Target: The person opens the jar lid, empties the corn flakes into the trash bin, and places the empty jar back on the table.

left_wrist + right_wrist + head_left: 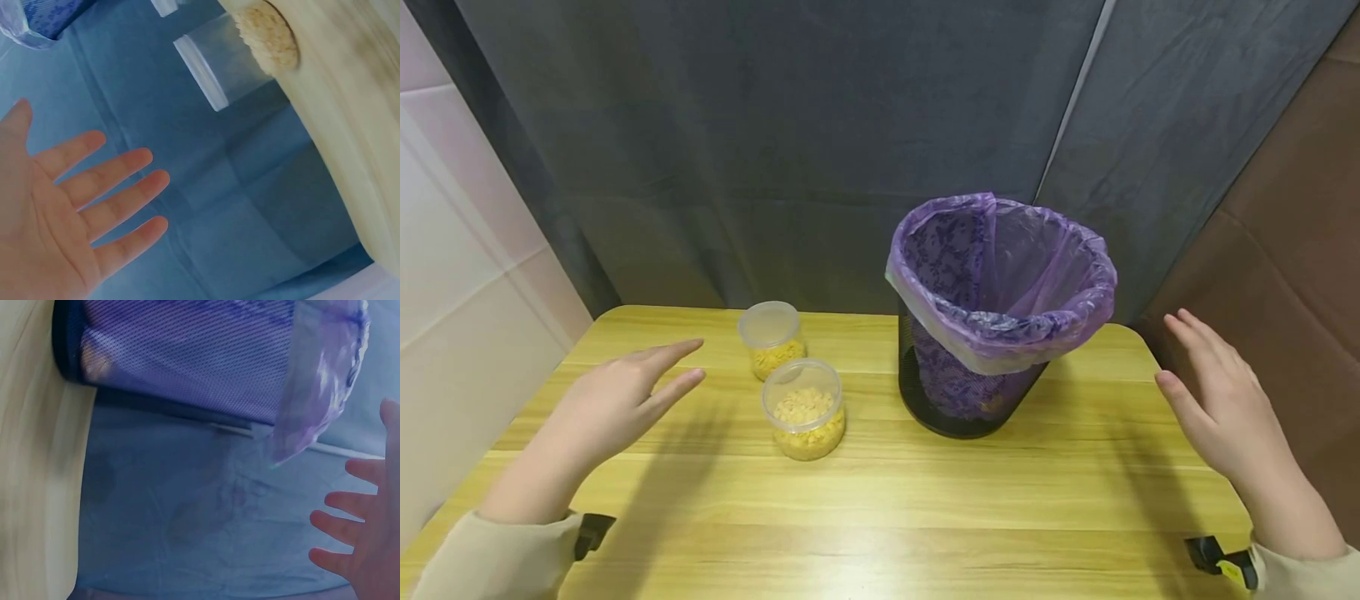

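Note:
My left hand hovers above the left part of the table, fingers straight and spread, holding nothing. To its right stand two clear plastic jars without visible lids: a rear jar with yellow bits inside, and a front jar with pale yellow, crumbly bits. Right of the jars is a black mesh bin lined with a purple plastic bag folded over its rim. Beyond the bin, my right hand is held in the air with straight fingers, touching nothing. In the left wrist view, a jar appears sideways beyond the fingertips.
The wood-grain table carries the jars and the bin. A dark grey curtain hangs behind its back edge. White panelling borders the left side, and a brown surface the right.

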`<state>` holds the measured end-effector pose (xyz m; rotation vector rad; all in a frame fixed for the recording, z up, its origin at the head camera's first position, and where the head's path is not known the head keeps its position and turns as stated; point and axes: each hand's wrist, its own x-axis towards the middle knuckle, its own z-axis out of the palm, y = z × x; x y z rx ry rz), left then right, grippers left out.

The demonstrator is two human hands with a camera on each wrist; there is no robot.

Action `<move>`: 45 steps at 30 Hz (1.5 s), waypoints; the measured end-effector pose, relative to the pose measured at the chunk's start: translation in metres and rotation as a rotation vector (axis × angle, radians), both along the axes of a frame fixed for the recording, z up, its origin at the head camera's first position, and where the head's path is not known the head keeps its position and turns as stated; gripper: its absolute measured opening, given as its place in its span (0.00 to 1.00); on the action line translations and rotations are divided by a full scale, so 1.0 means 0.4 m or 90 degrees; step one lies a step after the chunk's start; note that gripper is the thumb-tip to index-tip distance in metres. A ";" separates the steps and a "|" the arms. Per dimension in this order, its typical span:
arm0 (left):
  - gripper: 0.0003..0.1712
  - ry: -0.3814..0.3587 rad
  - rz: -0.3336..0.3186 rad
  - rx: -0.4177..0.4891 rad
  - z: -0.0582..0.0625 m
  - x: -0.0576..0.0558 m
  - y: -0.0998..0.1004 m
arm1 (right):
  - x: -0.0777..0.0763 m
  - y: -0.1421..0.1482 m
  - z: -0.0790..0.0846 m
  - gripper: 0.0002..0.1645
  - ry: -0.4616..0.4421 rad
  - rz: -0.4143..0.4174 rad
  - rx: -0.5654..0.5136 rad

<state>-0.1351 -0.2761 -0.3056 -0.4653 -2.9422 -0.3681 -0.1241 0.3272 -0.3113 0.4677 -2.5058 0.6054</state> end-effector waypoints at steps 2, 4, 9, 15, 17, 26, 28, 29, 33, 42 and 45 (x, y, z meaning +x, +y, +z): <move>0.33 0.009 -0.004 0.000 0.003 0.002 0.010 | 0.007 -0.010 0.004 0.33 0.016 0.012 -0.007; 0.33 0.019 -0.006 0.002 0.004 0.005 0.019 | 0.012 -0.019 0.009 0.33 0.029 0.024 -0.010; 0.31 0.038 -0.007 0.013 0.004 0.015 0.034 | 0.021 -0.043 0.020 0.33 0.050 0.054 -0.015; 0.31 0.043 -0.010 0.014 0.006 0.022 0.043 | 0.024 -0.073 0.030 0.36 0.105 0.094 -0.014; 0.31 0.050 -0.016 0.012 0.007 0.023 0.046 | 0.024 -0.084 0.032 0.38 0.124 0.107 -0.013; 0.31 0.080 -0.024 0.041 0.013 0.033 0.070 | 0.042 -0.153 0.041 0.44 0.188 0.163 -0.034; 0.30 0.082 -0.025 0.048 0.013 0.034 0.075 | 0.046 -0.171 0.044 0.44 0.205 0.179 -0.037; 0.30 0.081 -0.027 0.051 0.013 0.034 0.078 | 0.048 -0.180 0.046 0.44 0.212 0.186 -0.040; 0.30 0.078 -0.029 0.070 0.012 0.034 0.087 | 0.058 -0.218 0.052 0.43 0.243 0.219 -0.055; 0.32 0.057 -0.024 0.117 0.006 0.030 0.103 | 0.072 -0.279 0.050 0.43 0.263 0.268 -0.086; 0.32 0.052 -0.021 0.127 0.003 0.028 0.107 | 0.074 -0.292 0.043 0.43 0.259 0.285 -0.093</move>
